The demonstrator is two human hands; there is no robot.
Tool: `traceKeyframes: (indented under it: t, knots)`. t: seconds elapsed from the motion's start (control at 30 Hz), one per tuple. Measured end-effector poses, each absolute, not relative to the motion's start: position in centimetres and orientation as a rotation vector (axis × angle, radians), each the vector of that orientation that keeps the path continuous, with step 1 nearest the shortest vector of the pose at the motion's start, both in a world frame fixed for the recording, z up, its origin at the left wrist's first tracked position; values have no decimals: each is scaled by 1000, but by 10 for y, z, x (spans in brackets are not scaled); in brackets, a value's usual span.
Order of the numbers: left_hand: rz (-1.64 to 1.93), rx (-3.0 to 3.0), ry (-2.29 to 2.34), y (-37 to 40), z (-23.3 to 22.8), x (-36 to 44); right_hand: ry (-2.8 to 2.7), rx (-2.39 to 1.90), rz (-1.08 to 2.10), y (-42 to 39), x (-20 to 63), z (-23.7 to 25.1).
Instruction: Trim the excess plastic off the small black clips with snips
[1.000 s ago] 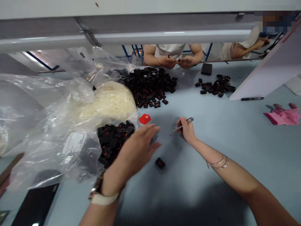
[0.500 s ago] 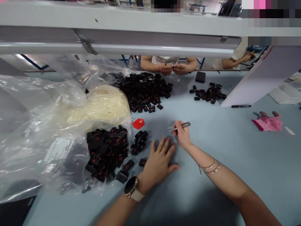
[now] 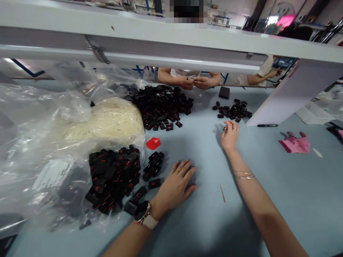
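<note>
A left hand (image 3: 175,184) lies palm-down, fingers spread and holding nothing, on a smooth pale-blue desk (image 3: 281,185), just beside small black rectangular parts (image 3: 154,166) with red markings spilling from a crinkled clear plastic bag (image 3: 53,150). The right hand (image 3: 229,135) hovers farther out, fingers loosely curled, apparently empty. A thin wooden stick (image 3: 222,193) lies between the forearms, its long axis pointing away.

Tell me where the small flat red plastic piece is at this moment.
In the head view, the small flat red plastic piece lies on the pale blue table, left of centre, between the far heap of black parts and the left hand.
</note>
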State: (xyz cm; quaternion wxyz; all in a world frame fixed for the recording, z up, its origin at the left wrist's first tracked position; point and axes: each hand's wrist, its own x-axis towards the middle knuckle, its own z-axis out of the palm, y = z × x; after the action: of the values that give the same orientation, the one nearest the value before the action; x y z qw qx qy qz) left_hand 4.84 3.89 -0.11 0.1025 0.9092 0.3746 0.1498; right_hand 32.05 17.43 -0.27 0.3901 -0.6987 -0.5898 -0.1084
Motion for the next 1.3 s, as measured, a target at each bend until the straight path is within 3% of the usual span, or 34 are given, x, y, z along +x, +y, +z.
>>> traceKeyframes:
  t: [0.33, 0.77, 1.3]
  knots:
    - [479, 2709, 1101, 40, -7, 45, -1610, -2099, -565, 244, 377, -6]
    - [493, 2723, 1074, 40, -8, 39, -1643, -2257, -300, 302, 411, -11]
    - [464, 2662, 1116, 42, -4, 45, -1784, -2179, -294, 273, 407, -7]
